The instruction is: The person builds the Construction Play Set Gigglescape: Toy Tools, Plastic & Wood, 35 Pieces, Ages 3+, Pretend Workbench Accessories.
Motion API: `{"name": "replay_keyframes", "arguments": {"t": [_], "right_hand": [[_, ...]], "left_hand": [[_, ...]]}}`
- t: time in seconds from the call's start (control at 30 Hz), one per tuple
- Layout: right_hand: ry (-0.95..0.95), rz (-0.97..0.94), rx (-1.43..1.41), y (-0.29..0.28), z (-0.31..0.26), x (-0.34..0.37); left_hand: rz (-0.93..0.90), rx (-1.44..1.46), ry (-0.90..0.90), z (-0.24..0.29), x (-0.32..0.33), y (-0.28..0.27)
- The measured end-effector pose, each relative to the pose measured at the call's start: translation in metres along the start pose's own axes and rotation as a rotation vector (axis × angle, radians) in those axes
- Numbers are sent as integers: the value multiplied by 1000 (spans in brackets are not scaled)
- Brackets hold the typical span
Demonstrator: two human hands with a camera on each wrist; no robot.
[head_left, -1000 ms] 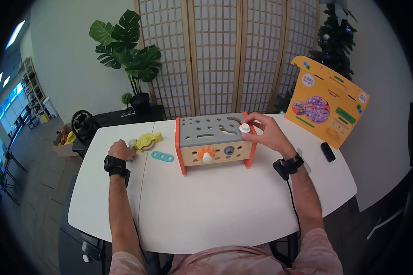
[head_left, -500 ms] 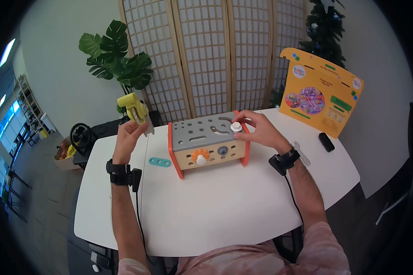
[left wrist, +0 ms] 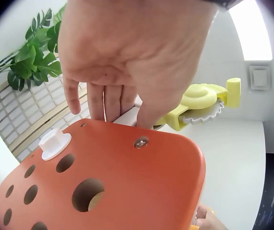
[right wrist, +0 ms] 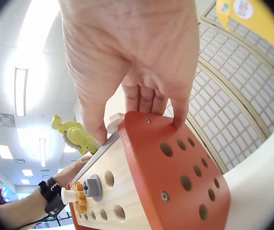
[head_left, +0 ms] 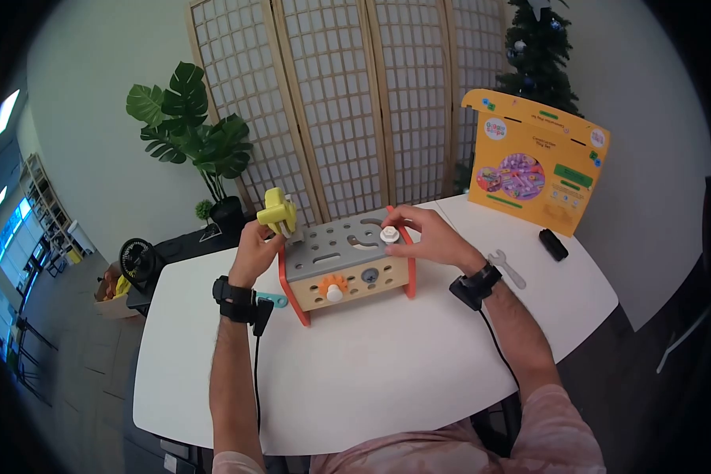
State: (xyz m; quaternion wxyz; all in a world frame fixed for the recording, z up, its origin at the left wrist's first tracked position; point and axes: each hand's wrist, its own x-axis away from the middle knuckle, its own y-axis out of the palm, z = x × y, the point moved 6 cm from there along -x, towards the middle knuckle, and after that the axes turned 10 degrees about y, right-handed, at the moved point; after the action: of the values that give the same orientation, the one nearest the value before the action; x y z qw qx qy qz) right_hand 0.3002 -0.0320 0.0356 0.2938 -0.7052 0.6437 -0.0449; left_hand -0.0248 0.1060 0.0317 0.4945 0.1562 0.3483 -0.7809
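My left hand (head_left: 254, 257) holds a yellow toy circular saw (head_left: 276, 212) with a grey toothed blade (left wrist: 205, 114). It is over the left end of a toy workbench (head_left: 336, 241), fingertips right at the grey top's edge. The bench has a perforated grey top, wooden front and red end panels (left wrist: 142, 177). At the top's right end, my right hand (head_left: 430, 237) has thumb and fingers curled round a white bolt (head_left: 389, 235). An orange gear (head_left: 332, 286) with a white knob and a grey screw head (head_left: 370, 275) sit on the front.
Beside the bench's left end lies a teal strip with holes (head_left: 272, 300), partly hidden by the left wrist. Right of the right wrist are a grey wrench (head_left: 507, 268) and a black object (head_left: 554, 245). A yellow box (head_left: 533, 162) stands at the white table's (head_left: 387, 379) back right.
My left hand has lifted the yellow saw off the table and carried it right to the bench's left end. The right hand has stayed at the white bolt.
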Motion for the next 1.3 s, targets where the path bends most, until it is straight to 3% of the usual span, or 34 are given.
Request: {"name": "replay_keyframes", "arguments": {"t": [0.13,0.2,1.3], "right_hand": [[-3,5,25,0,0,0],[-4,6,16,0,0,1],[27,4,10,1,-2,1]], "left_hand": [[-27,4,32,-14,-1,-5],[-138,-91,56,-22,0,-4],[-40,-20,15,-13,14,12]]}}
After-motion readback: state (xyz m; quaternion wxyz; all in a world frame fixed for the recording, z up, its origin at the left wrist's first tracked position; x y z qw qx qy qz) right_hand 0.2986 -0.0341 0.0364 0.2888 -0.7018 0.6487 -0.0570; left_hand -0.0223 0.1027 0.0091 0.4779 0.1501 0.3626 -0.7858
